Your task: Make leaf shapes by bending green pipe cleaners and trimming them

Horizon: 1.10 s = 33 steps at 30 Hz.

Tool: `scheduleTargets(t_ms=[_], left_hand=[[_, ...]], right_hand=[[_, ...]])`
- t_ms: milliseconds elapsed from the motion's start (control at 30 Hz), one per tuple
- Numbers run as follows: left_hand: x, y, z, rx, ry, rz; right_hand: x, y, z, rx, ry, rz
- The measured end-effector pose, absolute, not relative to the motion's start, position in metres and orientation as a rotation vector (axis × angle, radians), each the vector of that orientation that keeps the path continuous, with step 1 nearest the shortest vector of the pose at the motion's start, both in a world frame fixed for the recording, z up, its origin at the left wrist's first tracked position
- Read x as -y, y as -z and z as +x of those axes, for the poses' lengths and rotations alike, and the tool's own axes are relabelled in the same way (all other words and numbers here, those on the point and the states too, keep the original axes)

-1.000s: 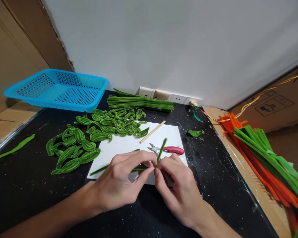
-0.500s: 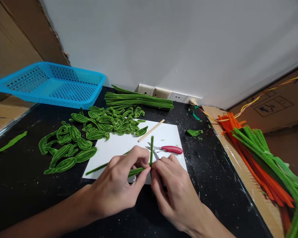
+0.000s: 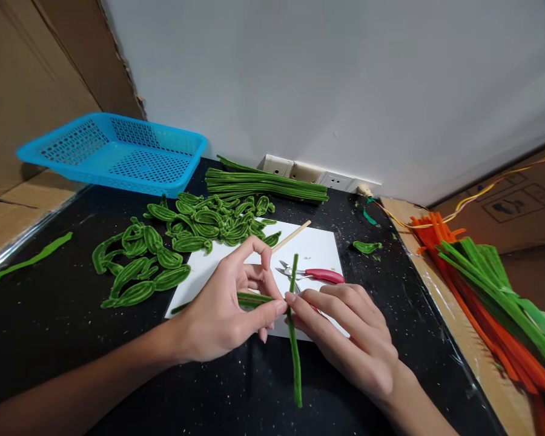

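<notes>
Between finger and thumb, my left hand [image 3: 231, 309] pinches a folded green pipe cleaner [image 3: 254, 298] that lies roughly level. A second stretch of green pipe cleaner [image 3: 296, 375] crosses its right end, standing up and hanging down past the fingertips. At that crossing the fingertips of my right hand [image 3: 354, 333] are closed on the stem; its thumb is mostly hidden. Beneath both hands lies a white sheet [image 3: 329, 242]. Pliers with a red handle [image 3: 326, 275] rest on it, just beyond my right hand. A flat wooden stick [image 3: 293, 235] lies farther back.
Several looped green pipe-cleaner leaves [image 3: 206, 224] are heaped behind and left of the sheet. A bundle of green pipe cleaners [image 3: 267, 186] lies by the wall sockets [image 3: 304, 172]. A blue basket [image 3: 118, 181] stands back left; orange [image 3: 481, 315] and green bundles [image 3: 495, 284] lie right.
The crossing pipe cleaner now shows a long lower end hanging below my fingers. My left fingers have spread somewhat, and my right fingers have straightened. The view has shifted slightly left.
</notes>
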<state>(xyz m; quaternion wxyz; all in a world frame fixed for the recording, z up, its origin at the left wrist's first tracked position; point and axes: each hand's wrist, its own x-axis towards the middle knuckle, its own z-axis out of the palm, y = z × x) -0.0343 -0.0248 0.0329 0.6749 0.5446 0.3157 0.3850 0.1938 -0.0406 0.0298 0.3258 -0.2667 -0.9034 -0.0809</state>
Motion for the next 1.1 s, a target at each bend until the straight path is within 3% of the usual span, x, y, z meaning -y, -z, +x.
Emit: scheduleTargets(t_ms=[233,400,600,700,800,933,1100], left_hand=[[0.030,-0.037,-0.029,-0.710,-0.951,1.295],[0.039,-0.032,-0.028,-0.814,-1.190,1.757],[0.036,-0.020,-0.038,-0.438,-1.282,2.511],[0.035,-0.020,-0.041,-0.337,-1.211,2.490],[0.037,-0.018,-0.040,-0.403,-1.178,2.366],[0.038,-0.017,-0.032,-0.758,-1.351,1.988],[0.032,-0.028,-0.024,-0.953,-1.229,1.645]], right_hand=[[0.046,-0.019,0.186,2.259,0.143,-0.745],[0.051,-0.024,0.172,2.102,-0.090,-0.816],[0.054,-0.042,0.166,1.744,-1.004,-1.120],[0.052,-0.039,0.172,1.416,-1.568,-1.200],[0.050,-0.040,0.174,1.221,-1.813,-1.178],[0.047,-0.049,0.175,1.508,-1.462,-1.170],[0.043,-0.045,0.188,1.987,-0.265,-1.006]])
